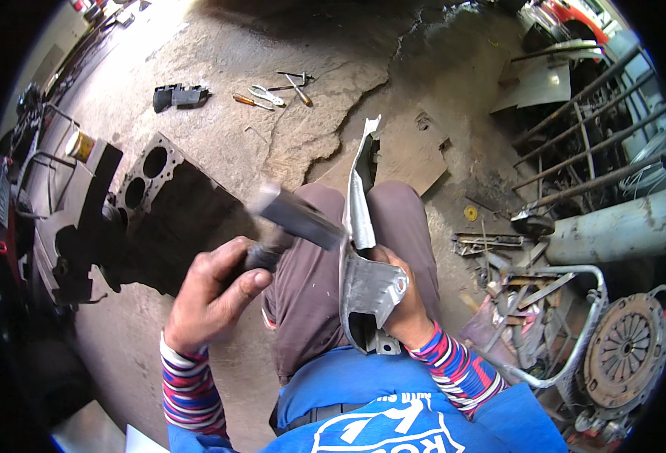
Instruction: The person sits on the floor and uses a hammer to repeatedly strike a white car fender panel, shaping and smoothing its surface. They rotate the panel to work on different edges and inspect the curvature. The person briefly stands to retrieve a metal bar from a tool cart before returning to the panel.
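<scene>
My left hand (208,294) is closed on a hammer (299,215); its dark head, blurred by motion, is beside the edge of a bent grey metal bracket (370,287). My right hand (408,309) grips that bracket, which stands lengthwise over my lap with a narrow pale arm reaching up past my knees. Part of the right hand is hidden behind the metal.
An engine block (178,238) lies at left. Pliers (265,96), a screwdriver (244,101) and a dark part (178,97) lie on the cracked concrete ahead. At right are a metal rack (574,143), a grey cylinder (605,234), scrap and a clutch plate (626,347).
</scene>
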### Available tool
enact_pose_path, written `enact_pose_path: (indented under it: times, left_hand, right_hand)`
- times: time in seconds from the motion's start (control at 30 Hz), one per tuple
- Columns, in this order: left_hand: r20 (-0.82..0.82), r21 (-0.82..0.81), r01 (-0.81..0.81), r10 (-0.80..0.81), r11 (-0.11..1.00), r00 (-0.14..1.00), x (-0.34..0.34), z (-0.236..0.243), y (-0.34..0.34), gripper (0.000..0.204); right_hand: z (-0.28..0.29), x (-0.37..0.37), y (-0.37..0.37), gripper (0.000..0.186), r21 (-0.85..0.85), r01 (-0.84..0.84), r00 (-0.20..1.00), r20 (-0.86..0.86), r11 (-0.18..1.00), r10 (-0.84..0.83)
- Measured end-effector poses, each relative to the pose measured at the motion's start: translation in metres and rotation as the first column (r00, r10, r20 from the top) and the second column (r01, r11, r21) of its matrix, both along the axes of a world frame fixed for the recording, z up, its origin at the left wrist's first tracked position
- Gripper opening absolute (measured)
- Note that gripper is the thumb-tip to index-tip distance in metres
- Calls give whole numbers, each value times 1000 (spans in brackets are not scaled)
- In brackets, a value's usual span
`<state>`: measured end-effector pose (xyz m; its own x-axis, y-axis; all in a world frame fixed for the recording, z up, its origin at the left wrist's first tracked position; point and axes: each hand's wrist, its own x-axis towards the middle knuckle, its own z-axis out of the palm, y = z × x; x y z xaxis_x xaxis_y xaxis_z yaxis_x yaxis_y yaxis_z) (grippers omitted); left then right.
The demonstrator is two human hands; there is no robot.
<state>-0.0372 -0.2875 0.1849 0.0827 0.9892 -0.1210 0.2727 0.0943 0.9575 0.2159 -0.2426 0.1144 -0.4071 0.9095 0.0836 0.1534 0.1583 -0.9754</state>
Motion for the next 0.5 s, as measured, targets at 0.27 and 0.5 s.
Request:
enact_pose_path:
  times: [0.27,0.5]
  left_hand:
    - [-330,-133,66,-107,989,938,-7,38,24,36]
    - [-379,-90,41,-73,995,922,-22,67,-4,30]
  right_hand:
    - [-1,0,-29,21,-9,-64,985,159,998,64]
    - [-1,-6,-42,20,53,-31,983,184,998,20]
